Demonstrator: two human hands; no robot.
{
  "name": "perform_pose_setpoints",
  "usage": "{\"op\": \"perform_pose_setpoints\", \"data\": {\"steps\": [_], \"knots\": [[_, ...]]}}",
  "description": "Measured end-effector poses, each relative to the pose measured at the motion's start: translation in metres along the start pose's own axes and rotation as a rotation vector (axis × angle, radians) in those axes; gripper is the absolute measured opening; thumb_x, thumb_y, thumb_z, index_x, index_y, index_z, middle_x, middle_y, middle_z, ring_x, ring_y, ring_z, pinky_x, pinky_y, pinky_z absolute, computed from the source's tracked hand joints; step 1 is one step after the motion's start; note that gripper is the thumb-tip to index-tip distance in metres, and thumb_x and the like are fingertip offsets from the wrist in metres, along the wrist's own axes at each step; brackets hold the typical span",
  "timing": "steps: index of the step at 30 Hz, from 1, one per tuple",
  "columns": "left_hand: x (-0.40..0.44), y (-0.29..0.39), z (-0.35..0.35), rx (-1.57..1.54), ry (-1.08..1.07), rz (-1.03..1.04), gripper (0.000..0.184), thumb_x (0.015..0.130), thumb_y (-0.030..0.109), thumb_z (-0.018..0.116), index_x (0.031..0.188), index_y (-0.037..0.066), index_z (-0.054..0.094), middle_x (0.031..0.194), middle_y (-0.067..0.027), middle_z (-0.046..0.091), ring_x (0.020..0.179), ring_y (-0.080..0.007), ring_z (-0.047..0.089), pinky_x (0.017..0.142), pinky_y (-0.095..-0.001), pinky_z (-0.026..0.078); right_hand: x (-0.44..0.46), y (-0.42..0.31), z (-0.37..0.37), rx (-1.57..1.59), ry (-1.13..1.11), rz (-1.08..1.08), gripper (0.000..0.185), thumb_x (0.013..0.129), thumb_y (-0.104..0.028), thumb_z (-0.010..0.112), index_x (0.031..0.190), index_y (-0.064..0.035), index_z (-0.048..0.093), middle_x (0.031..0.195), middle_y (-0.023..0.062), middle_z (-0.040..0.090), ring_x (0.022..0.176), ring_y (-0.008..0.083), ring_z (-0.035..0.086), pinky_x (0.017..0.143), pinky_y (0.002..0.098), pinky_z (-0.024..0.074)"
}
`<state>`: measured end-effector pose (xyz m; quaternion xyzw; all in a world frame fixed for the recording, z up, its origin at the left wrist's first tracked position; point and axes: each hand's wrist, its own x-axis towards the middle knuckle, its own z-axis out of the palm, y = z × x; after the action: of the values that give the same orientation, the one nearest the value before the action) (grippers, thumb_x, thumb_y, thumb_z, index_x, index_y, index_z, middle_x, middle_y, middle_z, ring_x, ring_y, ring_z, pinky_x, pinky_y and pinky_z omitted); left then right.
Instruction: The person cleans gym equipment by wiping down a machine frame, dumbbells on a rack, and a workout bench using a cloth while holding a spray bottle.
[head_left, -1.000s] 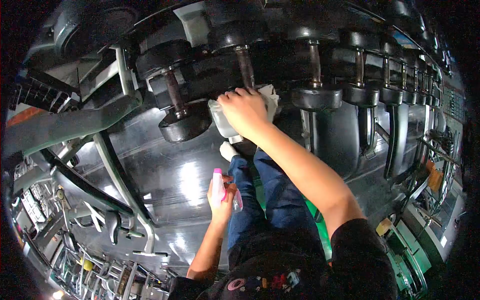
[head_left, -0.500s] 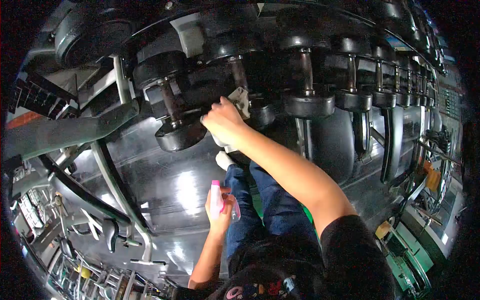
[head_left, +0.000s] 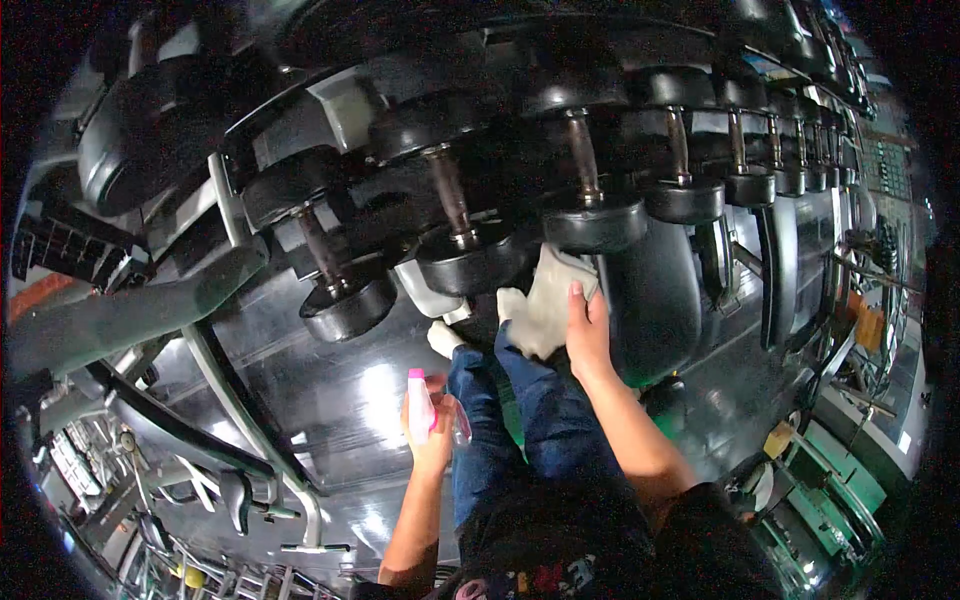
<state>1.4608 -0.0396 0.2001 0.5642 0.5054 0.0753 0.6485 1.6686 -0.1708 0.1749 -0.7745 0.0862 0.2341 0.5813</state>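
Observation:
My left hand (head_left: 425,437) is wrapped round a spray bottle (head_left: 419,408) with a pink nozzle and a white and pink head. The clear body of the bottle shows partly beside my fingers. In my right hand (head_left: 588,335) is a pale cloth (head_left: 552,298), pinched by its right side and hanging spread out. Just beyond the cloth sits a black dumbbell (head_left: 594,222) on the rack. To its left is another large dumbbell (head_left: 467,258) with a worn metal handle, apart from both hands.
More dumbbells (head_left: 685,200) run along the rack to the right, and one (head_left: 347,301) rests at its left. A padded bench (head_left: 180,278) with a metal frame stands on the left. My feet (head_left: 445,339) are on the dark shiny floor (head_left: 320,400).
My right hand has drawn back from the second dumbbell from the left and moved right, with the cloth now opened out. The left hand stays low with the spray bottle. The view has shifted slightly.

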Motion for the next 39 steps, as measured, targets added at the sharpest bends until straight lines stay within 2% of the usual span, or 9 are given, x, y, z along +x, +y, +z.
{"op": "perform_pose_setpoints", "data": {"steps": [4,7,12,16,20,23,25,30,39], "knots": [[0.014,0.018,0.021,0.052,-0.077,0.107,0.042,0.081,0.003,0.057,0.123,0.002,0.055,0.114,-0.0123,0.061,0.082,-0.0147,0.056,0.077,-0.0297,0.049,0.0,-0.017,0.044,-0.362,-0.011,-0.587,0.034,0.094,-0.006,0.047,0.127,-0.0041,0.054,0.132,0.0177,0.054,0.124,0.0374,0.05,0.106,0.0456,0.0371],[0.029,0.032,0.033,0.174,-0.141,0.152,0.064,0.076,0.0,0.056,0.139,0.006,0.049,0.112,-0.0079,0.059,0.082,-0.0111,0.053,0.077,-0.0278,0.048,0.021,0.004,0.078,-0.414,-0.011,-0.617,0.036,0.094,-0.007,0.046,0.129,-0.0047,0.053,0.136,0.0185,0.051,0.129,0.0415,0.043,0.108,0.0505,0.0329],[0.048,0.04,0.053,0.058,-0.147,0.098,0.065,0.079,0.002,0.061,0.141,0.006,0.046,0.094,-0.0028,0.055,0.072,-0.0087,0.053,0.067,-0.0247,0.048,0.061,0.009,0.08,-0.083,0.017,-0.332,0.035,0.1,-0.021,0.042,0.128,-0.0028,0.053,0.125,0.0224,0.059,0.117,0.0447,0.052,0.099,0.0459,0.0409],[0.056,0.046,0.063,0.235,-0.158,0.124,0.07,0.078,0.003,0.06,0.146,0.013,0.044,0.097,-0.0037,0.054,0.073,-0.0092,0.056,0.07,-0.0267,0.05,0.1,0.026,0.073,-0.047,-0.002,0.367,0.056,0.099,-0.045,0.047,0.13,0.0019,0.053,0.131,0.023,0.055,0.123,0.0312,0.051,0.102,0.0348,0.0376],[0.056,0.045,0.065,0.196,-0.165,0.085,0.068,0.078,0.004,0.063,0.143,0.012,0.046,0.098,-0.0051,0.059,0.074,-0.0094,0.057,0.07,-0.0274,0.051,0.099,0.056,0.069,0.053,-0.038,0.36,0.057,0.1,-0.044,0.048,0.132,0.003,0.05,0.133,0.0194,0.054,0.121,0.0265,0.051,0.102,0.0335,0.0369],[0.06,0.04,0.063,0.203,-0.182,0.091,0.059,0.079,0.004,0.064,0.136,0.005,0.05,0.097,-0.0054,0.061,0.073,-0.0097,0.059,0.07,-0.0276,0.051,0.056,0.044,0.062,0.022,0.036,0.167,0.05,0.099,-0.043,0.05,0.113,0.0049,0.057,0.092,0.0183,0.06,0.082,0.0228,0.052,0.077,0.0355,0.0421],[0.062,0.034,0.06,0.204,-0.194,0.084,0.053,0.079,0.004,0.064,0.13,0.002,0.053,0.095,-0.0055,0.063,0.073,-0.0098,0.06,0.069,-0.0275,0.051,0.049,0.061,0.067,0.14,0.034,0.176,0.05,0.099,-0.042,0.05,0.114,0.0047,0.057,0.096,0.0171,0.061,0.086,0.022,0.054,0.079,0.0353,0.0428],[0.066,0.03,0.058,0.207,-0.213,0.132,0.025,0.078,0.005,0.065,0.1,-0.004,0.058,0.151,-0.0182,0.038,0.065,-0.0093,0.059,0.063,-0.025,0.049,0.099,0.073,0.077,0.709,0.042,0.629,0.046,0.1,-0.04,0.047,0.134,-0.0077,0.045,0.125,0.009,0.058,0.108,0.0213,0.057,0.09,0.0349,0.0459],[0.064,0.032,0.058,0.154,-0.221,0.088,0.026,0.077,0.006,0.067,0.101,-0.002,0.06,0.15,-0.0221,0.037,0.069,-0.0105,0.061,0.064,-0.0254,0.049,0.043,0.053,0.076,0.964,-0.129,0.599,0.043,0.102,-0.04,0.039,0.131,-0.0113,0.05,0.127,0.0041,0.06,0.116,0.0209,0.058,0.102,0.0376,0.0444]]}}
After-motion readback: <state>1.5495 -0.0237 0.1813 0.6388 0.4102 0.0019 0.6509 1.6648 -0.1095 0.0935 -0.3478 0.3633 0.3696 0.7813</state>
